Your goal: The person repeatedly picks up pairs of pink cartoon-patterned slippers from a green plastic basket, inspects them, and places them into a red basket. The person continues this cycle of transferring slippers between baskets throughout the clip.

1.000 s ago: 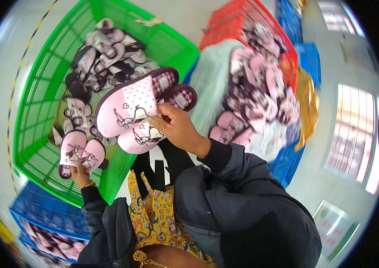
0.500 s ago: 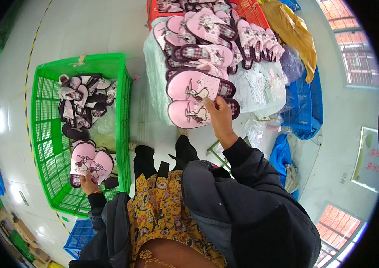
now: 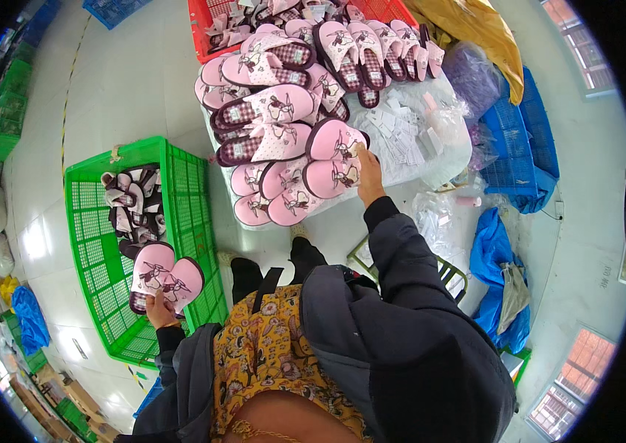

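Observation:
My left hand (image 3: 162,310) is closed on the heel end of a pair of pink slippers (image 3: 168,280), held over the near end of the green crate. The slippers have dark trim and a cartoon print. My right hand (image 3: 369,176) pinches another pink pair (image 3: 331,159) at the heel end, above the near edge of the plastic-covered table (image 3: 431,166). This pair overlaps other pink slippers (image 3: 287,193) lying on that edge. More slippers (image 3: 272,111) lie in stacked pairs behind them, and a row of slippers (image 3: 368,52) stands on the far side.
The green crate (image 3: 164,155) at my left holds a heap of loose slippers (image 3: 134,203). White paper tags (image 3: 394,125) are strewn over the table's right part. A red crate (image 3: 206,29) stands beyond. Blue crates (image 3: 508,148) and a green-framed stool (image 3: 449,273) are at the right.
The view has shifted. More slippers now show on the table's near edge, left of the pair in my right hand. My left hand's pair has moved closer to the crate's right wall.

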Demonstrator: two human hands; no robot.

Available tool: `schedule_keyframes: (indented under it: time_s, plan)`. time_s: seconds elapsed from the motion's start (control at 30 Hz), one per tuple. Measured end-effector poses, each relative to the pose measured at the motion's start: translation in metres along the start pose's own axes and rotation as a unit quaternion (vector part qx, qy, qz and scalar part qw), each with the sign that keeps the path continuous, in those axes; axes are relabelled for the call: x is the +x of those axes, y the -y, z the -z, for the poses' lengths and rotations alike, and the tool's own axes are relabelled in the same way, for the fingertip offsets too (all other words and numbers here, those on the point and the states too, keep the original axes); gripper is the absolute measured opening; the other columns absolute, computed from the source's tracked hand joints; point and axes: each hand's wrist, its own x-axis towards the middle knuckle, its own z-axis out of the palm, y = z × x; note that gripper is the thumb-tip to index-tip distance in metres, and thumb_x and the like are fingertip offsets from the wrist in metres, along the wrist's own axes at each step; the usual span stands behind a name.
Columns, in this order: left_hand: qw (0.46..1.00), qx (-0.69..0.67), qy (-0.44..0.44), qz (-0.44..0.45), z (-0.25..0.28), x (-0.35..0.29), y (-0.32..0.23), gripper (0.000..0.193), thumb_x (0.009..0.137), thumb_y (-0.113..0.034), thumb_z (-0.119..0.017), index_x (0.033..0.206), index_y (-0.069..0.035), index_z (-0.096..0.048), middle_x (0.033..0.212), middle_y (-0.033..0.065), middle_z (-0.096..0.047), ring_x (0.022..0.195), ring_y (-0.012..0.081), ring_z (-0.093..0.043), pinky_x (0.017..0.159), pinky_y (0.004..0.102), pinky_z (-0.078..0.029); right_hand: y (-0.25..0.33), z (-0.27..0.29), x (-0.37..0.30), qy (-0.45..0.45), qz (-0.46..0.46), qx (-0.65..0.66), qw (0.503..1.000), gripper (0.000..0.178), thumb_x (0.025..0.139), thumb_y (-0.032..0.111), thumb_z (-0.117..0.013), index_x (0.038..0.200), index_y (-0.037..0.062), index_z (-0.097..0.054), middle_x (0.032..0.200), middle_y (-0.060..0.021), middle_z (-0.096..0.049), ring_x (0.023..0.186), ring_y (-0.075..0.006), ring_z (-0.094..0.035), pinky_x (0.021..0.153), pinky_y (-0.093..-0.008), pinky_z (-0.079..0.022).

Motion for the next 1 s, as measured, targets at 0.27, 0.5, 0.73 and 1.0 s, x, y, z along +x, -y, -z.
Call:
schedule_keyframes:
  time_s: [0.27, 0.5, 0.73, 1.0]
  plan:
    - [0.998, 0.069, 0.006, 0.001, -0.019, -0.038, -0.029, 0.007, 0.087, -0.008, -0.06, 0.085, -0.012, -0.056, 0.059, -0.0063, -0.048, 0.039, 0.0023, -0.033, 0.034, 0.0182, -0.022, 0.019, -0.04, 0.052, 0.071, -0.079, 0.145, 0.984, 0.049, 0.096, 0.04, -0.048, 0.13, 0.0046, -0.047, 0.123, -0.0074, -0.056, 0.107, -0.0195, -0.058, 0.091, -0.0337, -0.047]
    - [0.995, 0.087, 0.057, 0.006, -0.038, -0.022, -0.042, 0.007, 0.087, -0.013, -0.062, 0.086, -0.012, -0.055, 0.056, -0.0061, -0.046, 0.039, 0.0036, -0.037, 0.034, 0.0185, -0.025, -0.022, -0.042, 0.121, 0.033, -0.134, -0.019, 0.99, 0.049, 0.09, 0.054, -0.051, 0.114, 0.0119, -0.058, 0.108, -0.0024, -0.061, 0.092, -0.0136, -0.058, 0.078, -0.0299, -0.045]
    - [0.982, 0.132, 0.138, -0.011, -0.113, -0.03, -0.108, 0.01, 0.087, -0.011, -0.061, 0.08, -0.012, -0.054, 0.056, -0.0055, -0.046, 0.041, 0.0032, -0.038, 0.036, 0.0183, -0.023, -0.019, -0.028, 0.119, 0.031, -0.087, -0.191, 0.977, 0.044, 0.091, 0.046, -0.051, 0.116, 0.0092, -0.055, 0.102, -0.0017, -0.056, 0.088, -0.0148, -0.053, 0.075, -0.0306, -0.045]
    - [0.94, 0.201, 0.246, -0.127, -0.244, -0.073, -0.163, 0.008, 0.087, -0.008, -0.06, 0.08, -0.007, -0.056, 0.059, -0.0037, -0.048, 0.042, 0.0033, -0.038, 0.039, 0.0186, -0.028, -0.019, -0.06, 0.084, -0.136, 0.094, -0.254, 0.953, 0.041, 0.083, 0.031, -0.065, 0.066, -0.0022, -0.048, 0.06, -0.0131, -0.047, 0.059, -0.0155, -0.037, 0.054, -0.0385, -0.033]
